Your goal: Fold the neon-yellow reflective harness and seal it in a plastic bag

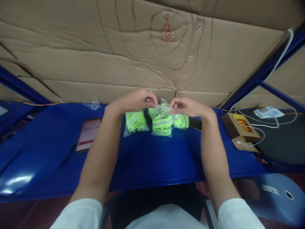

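My left hand (145,100) pinches the upper left edge of a clear plastic bag (162,124) with neon-green banded material inside. At the bag's upper right edge, my right hand (181,106) has its fingers closed on the plastic. The bag's top is stretched between both hands. To the left, another clear bag of green material (136,121) lies on the blue table (152,162). A further green bundle (181,121) sits just right of the held bag, partly beneath my right hand.
A tablet-like device (88,135) lies left of my left forearm, with a clear plastic cup (92,103) behind it. An open cardboard box (240,128) and white cables stand at the right. Cardboard (119,63) lines the back.
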`<state>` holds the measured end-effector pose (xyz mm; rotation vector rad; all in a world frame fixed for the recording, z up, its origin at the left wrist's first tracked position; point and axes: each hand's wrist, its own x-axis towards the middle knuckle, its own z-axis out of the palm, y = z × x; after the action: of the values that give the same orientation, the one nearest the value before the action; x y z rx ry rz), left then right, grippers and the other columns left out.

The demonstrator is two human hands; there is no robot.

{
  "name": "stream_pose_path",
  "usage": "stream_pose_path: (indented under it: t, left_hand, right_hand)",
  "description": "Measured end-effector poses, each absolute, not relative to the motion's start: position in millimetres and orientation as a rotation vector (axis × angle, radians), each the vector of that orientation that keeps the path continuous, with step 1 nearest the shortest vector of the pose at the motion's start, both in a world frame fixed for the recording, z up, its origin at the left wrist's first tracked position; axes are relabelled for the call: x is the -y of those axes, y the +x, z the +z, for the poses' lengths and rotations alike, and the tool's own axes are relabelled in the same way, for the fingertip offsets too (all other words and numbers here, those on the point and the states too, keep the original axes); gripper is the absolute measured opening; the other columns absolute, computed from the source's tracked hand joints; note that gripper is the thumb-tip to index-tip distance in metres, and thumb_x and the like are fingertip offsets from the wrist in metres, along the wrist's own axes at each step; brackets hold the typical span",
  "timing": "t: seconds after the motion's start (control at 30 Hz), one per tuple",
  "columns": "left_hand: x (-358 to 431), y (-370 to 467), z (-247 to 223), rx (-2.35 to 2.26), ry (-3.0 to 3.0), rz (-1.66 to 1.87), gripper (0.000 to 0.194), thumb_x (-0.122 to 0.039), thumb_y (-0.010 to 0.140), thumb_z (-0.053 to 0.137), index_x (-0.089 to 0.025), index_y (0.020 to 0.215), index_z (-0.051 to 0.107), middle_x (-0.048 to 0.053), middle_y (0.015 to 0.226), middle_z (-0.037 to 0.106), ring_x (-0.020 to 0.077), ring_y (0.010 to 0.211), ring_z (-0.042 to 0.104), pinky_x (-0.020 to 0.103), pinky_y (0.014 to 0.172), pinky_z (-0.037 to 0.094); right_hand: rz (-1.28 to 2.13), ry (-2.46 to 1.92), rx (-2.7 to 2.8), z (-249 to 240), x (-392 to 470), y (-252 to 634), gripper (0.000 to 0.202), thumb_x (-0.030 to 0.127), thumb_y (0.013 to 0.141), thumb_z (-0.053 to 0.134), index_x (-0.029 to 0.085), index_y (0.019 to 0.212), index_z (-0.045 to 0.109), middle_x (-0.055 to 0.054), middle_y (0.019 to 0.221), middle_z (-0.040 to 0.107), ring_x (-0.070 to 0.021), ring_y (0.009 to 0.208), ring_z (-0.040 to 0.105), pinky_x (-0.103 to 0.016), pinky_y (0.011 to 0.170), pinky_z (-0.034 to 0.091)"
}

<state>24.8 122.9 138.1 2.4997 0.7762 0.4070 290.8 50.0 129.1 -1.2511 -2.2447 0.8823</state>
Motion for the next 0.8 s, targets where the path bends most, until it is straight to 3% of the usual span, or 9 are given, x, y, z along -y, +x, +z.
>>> stream_pose_path:
  t: [0.2, 0.3, 0.47, 0.57, 0.63, 0.8]
  left_hand:
    - [-127, 16, 138, -0.814, 2.545, 0.361, 0.018, -0.032, 0.083, 0.061, -0.019, 0.087, 0.073, 0.002, 0.079, 0.072, 0.0154, 0.068, 0.062, 0.024, 0.062, 0.038]
    - [-119, 11, 145, -0.83, 2.551, 0.466, 0.016, -0.03, 0.086, 0.061, -0.019, 0.087, 0.072, 0.001, 0.075, 0.07, 0.0151, 0.066, 0.06, 0.025, 0.061, 0.039]
    - [-123, 16, 150, -0.732, 2.296, 1.277, 0.023, -0.041, 0.094, 0.066, -0.019, 0.1, 0.068, 0.003, 0.092, 0.069, 0.0136, 0.067, 0.06, 0.027, 0.066, 0.049]
    - [-130, 23, 145, -0.731, 2.169, 1.462, 0.027, -0.042, 0.096, 0.064, -0.021, 0.112, 0.063, 0.005, 0.106, 0.068, 0.0133, 0.068, 0.062, 0.029, 0.068, 0.052]
    - [-131, 26, 139, -0.852, 2.299, 1.33, 0.026, -0.037, 0.096, 0.062, -0.02, 0.116, 0.064, 0.005, 0.105, 0.069, 0.0157, 0.076, 0.065, 0.031, 0.075, 0.054]
    - [-137, 34, 109, -1.029, 2.645, 0.477, 0.036, -0.038, 0.092, 0.054, -0.017, 0.119, 0.067, 0.008, 0.108, 0.072, 0.0243, 0.1, 0.067, 0.04, 0.094, 0.053]
  right_hand:
    - [0.758, -1.261, 2.295, 128, -53, 300, 0.021, 0.037, 0.088, 0.064, 0.016, 0.084, 0.064, 0.002, 0.068, 0.056, -0.0109, 0.062, 0.047, -0.022, 0.057, 0.035]
    - [0.703, -1.212, 2.202, 131, -52, 294, 0.021, 0.038, 0.09, 0.066, 0.017, 0.088, 0.067, 0.002, 0.07, 0.058, -0.0109, 0.063, 0.049, -0.022, 0.058, 0.036]
    - [0.641, -1.058, 1.921, 144, -47, 298, 0.033, 0.051, 0.091, 0.068, 0.018, 0.095, 0.071, 0.001, 0.072, 0.061, -0.0103, 0.064, 0.051, -0.023, 0.06, 0.041]
    - [0.368, -1.073, 1.658, 151, -49, 305, 0.032, 0.052, 0.091, 0.068, 0.02, 0.09, 0.071, 0.001, 0.072, 0.061, -0.0094, 0.061, 0.05, -0.024, 0.058, 0.042]
    - [0.263, -1.129, 1.484, 151, -53, 312, 0.031, 0.051, 0.091, 0.067, 0.021, 0.086, 0.07, 0.001, 0.069, 0.06, -0.0094, 0.056, 0.048, -0.023, 0.053, 0.04]
    - [0.212, -1.285, 1.27, 144, -65, 352, 0.028, 0.048, 0.094, 0.058, 0.022, 0.089, 0.068, 0.0, 0.062, 0.054, -0.0134, 0.051, 0.048, -0.026, 0.046, 0.04]
